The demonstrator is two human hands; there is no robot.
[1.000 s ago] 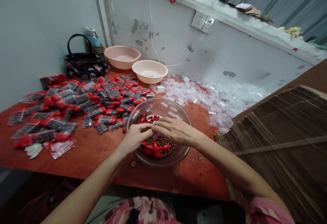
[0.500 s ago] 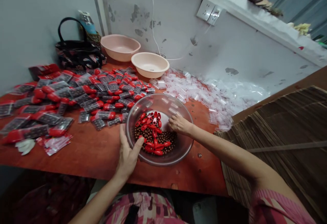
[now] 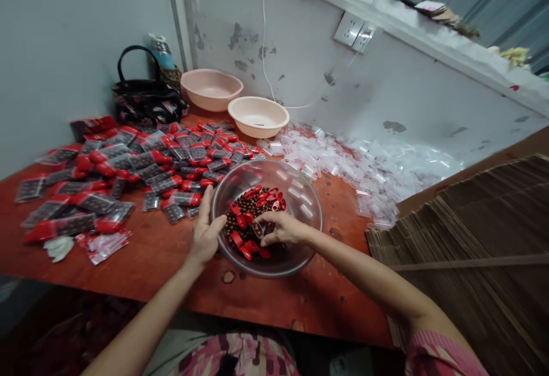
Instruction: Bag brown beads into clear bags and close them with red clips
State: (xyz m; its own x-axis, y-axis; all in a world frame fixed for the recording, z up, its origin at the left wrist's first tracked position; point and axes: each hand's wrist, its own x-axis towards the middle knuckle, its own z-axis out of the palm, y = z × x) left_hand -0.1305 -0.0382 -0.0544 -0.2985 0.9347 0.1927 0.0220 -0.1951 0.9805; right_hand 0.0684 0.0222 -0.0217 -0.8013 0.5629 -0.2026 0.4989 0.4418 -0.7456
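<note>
A see-through plastic bowl (image 3: 309, 207) rests on the red table, tilted slightly toward me. In it lie small brown balls (image 3: 234, 228) and several glossy red plastic caps (image 3: 247, 220). My left hand (image 3: 205, 237) grips the bowl's left rim, thumb over the edge and fingers along the outside. Inside the bowl, my right hand (image 3: 281, 229) pinches a small clear plastic case (image 3: 258, 229) low among the balls, its open end facing left. The fingers partly cover the case. A few more clear cases (image 3: 305, 210) lie against the bowl's right inner wall.
Filled red-capped cases (image 3: 158, 164) are heaped at left, loose clear cases (image 3: 338, 161) at back right. Two basins, one pink (image 3: 211, 101) and one cream (image 3: 258, 130), stand near the wall beside a black handbag (image 3: 148, 104). Stacked cardboard (image 3: 463, 244) borders the right side.
My right hand has moved left and down from the bowl's right inner side into the balls, with the clear case now visible in its fingers. The red caps have shifted. The camera view has moved slightly.
</note>
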